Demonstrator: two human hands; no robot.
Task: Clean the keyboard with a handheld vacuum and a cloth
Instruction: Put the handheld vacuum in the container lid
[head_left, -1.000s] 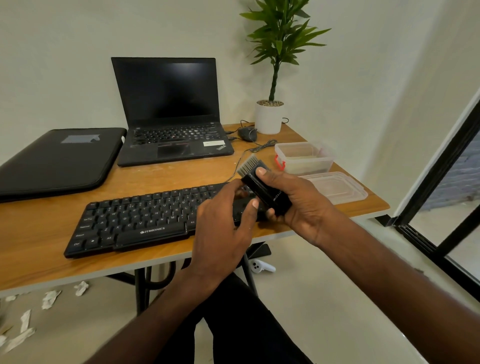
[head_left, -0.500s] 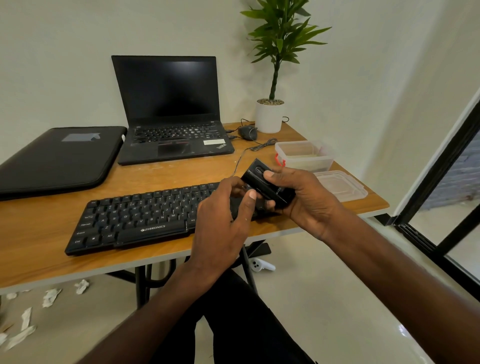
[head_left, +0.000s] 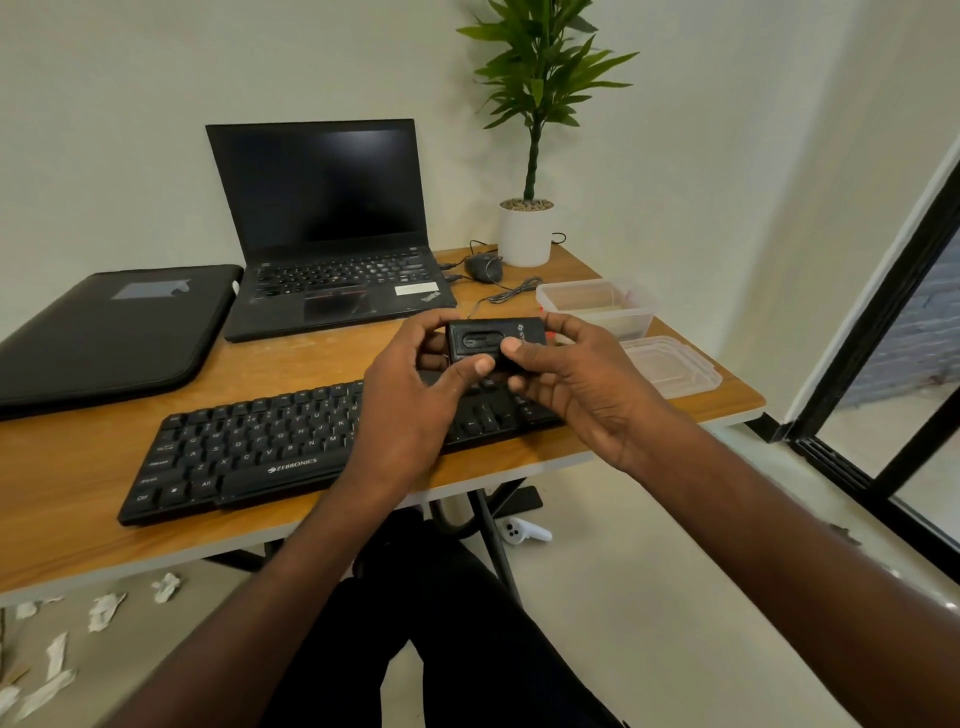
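Observation:
A small black handheld vacuum (head_left: 488, 340) is held level above the right end of the black keyboard (head_left: 249, 452), its flat face with an oval switch turned toward me. My left hand (head_left: 415, 400) grips its left end, thumb on its lower edge. My right hand (head_left: 571, 379) grips its right end, thumb on the face. The brush end is hidden. The keyboard lies along the front of the wooden table (head_left: 67, 519); both hands cover its right part. No cloth is in view.
Behind the keyboard stand an open black laptop (head_left: 327, 234), a black sleeve (head_left: 104, 332), a mouse (head_left: 483, 267) with its cable and a potted plant (head_left: 527, 234). A clear box (head_left: 592, 301) and its lid (head_left: 670, 366) lie at the right. Paper scraps (head_left: 104, 610) litter the floor.
The vacuum has turned from brush-up and tilted to lying level with its switch face toward me. My left hand has moved from beside it to hold its left end.

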